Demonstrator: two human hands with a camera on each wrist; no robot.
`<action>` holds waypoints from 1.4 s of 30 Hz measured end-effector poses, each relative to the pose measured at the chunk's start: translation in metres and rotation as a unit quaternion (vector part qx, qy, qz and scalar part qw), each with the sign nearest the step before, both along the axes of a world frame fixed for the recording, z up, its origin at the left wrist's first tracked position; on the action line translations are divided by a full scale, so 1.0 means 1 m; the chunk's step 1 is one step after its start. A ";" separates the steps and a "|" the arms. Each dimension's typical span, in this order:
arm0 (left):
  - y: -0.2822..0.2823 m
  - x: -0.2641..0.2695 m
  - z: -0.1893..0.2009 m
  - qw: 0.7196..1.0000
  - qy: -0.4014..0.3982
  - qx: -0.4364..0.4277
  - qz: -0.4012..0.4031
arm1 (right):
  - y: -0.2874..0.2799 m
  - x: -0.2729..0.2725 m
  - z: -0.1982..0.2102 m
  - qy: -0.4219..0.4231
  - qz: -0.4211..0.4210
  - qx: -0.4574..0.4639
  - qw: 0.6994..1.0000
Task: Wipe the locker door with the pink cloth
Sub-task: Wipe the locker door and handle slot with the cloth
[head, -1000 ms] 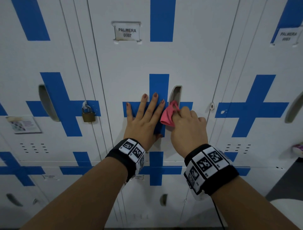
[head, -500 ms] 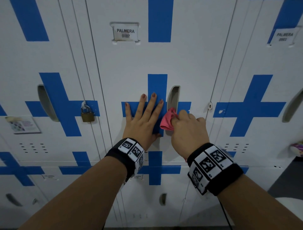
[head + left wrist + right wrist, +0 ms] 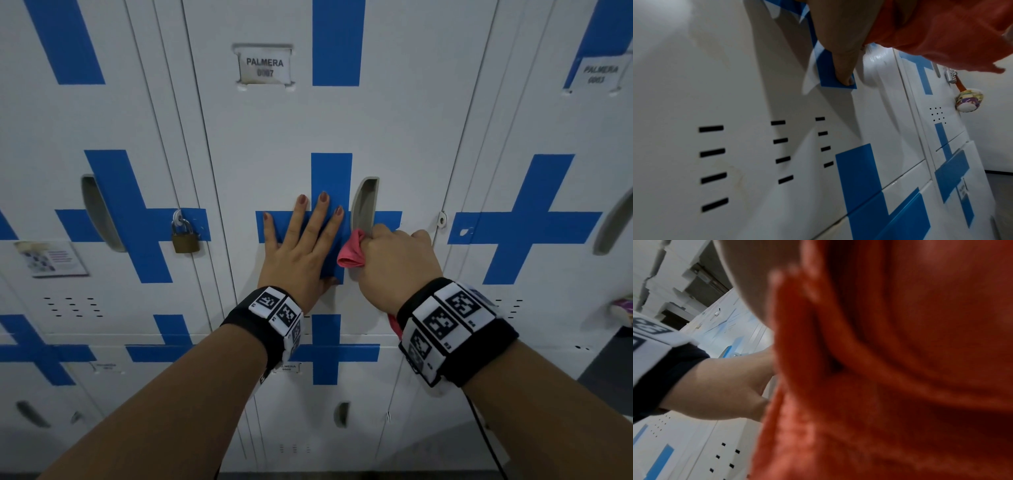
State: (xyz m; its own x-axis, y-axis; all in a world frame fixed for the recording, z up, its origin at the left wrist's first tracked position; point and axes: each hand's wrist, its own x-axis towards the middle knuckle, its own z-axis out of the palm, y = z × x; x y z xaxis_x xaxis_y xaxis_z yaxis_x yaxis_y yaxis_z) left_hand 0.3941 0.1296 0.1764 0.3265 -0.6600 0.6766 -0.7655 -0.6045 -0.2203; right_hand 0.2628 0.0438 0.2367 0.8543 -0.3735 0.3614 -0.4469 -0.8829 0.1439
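Landmark: recessed handle (image 3: 364, 205) on the white locker door (image 3: 342, 120).
Left hand (image 3: 301, 246): flat on the door just left of the handle, fingers straight and spread over the blue cross (image 3: 330, 178), holding nothing.
Right hand (image 3: 397, 263): curled round the pink cloth (image 3: 351, 251), at the handle's lower end.
Pink cloth: bunched, just below the handle, against the door.
Padlock (image 3: 185, 236): well left of the handle, on the neighbouring door.

We saw even, cool indoor light in the head view, with sharp focus and straight locker edges bowed near the frame borders. In the left wrist view, soft shadows fell across the locker door (image 3: 735, 81) beside a small glare patch. In the right wrist view, the pink cloth (image 3: 900, 369) filled the frame, blurred and out of focus.
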 end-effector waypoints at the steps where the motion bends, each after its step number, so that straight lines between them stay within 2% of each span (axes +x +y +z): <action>1: 0.000 0.000 0.000 1.000 0.000 -0.001 0.000 | 0.000 0.001 -0.001 -0.002 0.001 0.003 1.000; 10: 0.001 0.000 0.000 1.000 -0.001 0.003 0.001 | 0.003 0.000 -0.018 -0.076 0.006 0.112 0.991; 15: 0.000 -0.001 0.001 1.000 0.000 0.001 0.000 | 0.009 0.002 -0.027 -0.129 0.005 0.201 0.971; 19: 0.000 -0.001 0.001 1.000 -0.001 0.004 0.002 | 0.007 0.001 -0.031 -0.151 0.012 0.244 0.958; 21: 0.001 -0.001 0.001 1.000 0.001 0.005 0.003 | 0.005 -0.001 -0.032 -0.189 0.025 0.265 0.945; 23: 0.001 -0.001 0.001 1.000 0.002 0.004 0.004 | 0.008 -0.003 -0.032 -0.244 0.036 0.255 0.935; 25: 0.000 -0.001 0.000 1.000 0.004 0.000 0.002 | 0.012 -0.001 -0.031 -0.272 0.038 0.197 0.941; 27: 0.000 -0.001 0.000 1.000 0.005 -0.001 0.000 | 0.014 0.002 -0.034 -0.242 0.025 0.150 0.958; 31: 0.000 -0.002 0.001 1.000 0.005 0.002 -0.002 | 0.009 0.005 -0.041 -0.147 -0.017 0.120 0.982; 38: 0.000 -0.002 0.001 1.000 0.007 0.001 0.000 | 0.010 0.002 -0.030 -0.068 -0.020 0.077 0.995; 42: 0.000 -0.001 0.000 1.000 0.008 0.000 -0.002 | 0.009 0.003 -0.018 -0.059 -0.017 0.103 0.993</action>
State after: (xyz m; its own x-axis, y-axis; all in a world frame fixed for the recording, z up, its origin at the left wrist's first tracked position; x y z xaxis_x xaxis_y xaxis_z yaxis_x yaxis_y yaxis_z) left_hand 0.3931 0.1295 0.1768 0.3343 -0.6614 0.6714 -0.7709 -0.6017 -0.2089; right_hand 0.2660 0.0531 0.2187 0.7967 -0.4770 0.3712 -0.4796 -0.8726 -0.0922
